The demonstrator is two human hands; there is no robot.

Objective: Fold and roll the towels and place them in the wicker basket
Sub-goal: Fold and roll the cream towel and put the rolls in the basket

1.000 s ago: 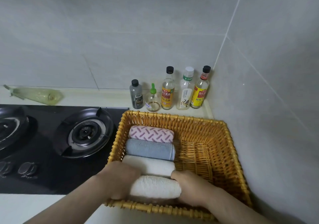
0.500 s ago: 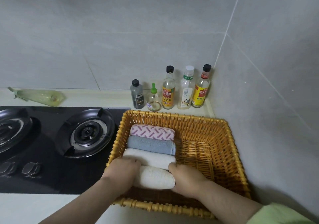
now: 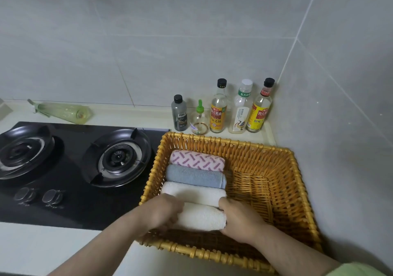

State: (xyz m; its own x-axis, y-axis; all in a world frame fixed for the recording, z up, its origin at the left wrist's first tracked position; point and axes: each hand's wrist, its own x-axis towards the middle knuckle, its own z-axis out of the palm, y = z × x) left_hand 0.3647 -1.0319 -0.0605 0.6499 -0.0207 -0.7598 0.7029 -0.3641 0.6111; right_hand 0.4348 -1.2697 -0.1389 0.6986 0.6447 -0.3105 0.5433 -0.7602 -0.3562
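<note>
Between left hand [image 3: 162, 212] and right hand [image 3: 239, 219] — towel roll [image 3: 200, 217], axis left-to-right

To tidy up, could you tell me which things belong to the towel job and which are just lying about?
Job: wicker basket, pink towel, blue towel, rear white towel, front white towel, left hand, right hand.
Lying about: stove, bottles, green bag.

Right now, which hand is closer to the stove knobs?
Left. The left hand grips one end of the white towel roll by the stove-side wall of the wicker basket, right of the stove knobs. The right hand grips the other end, farther into the basket.
</note>
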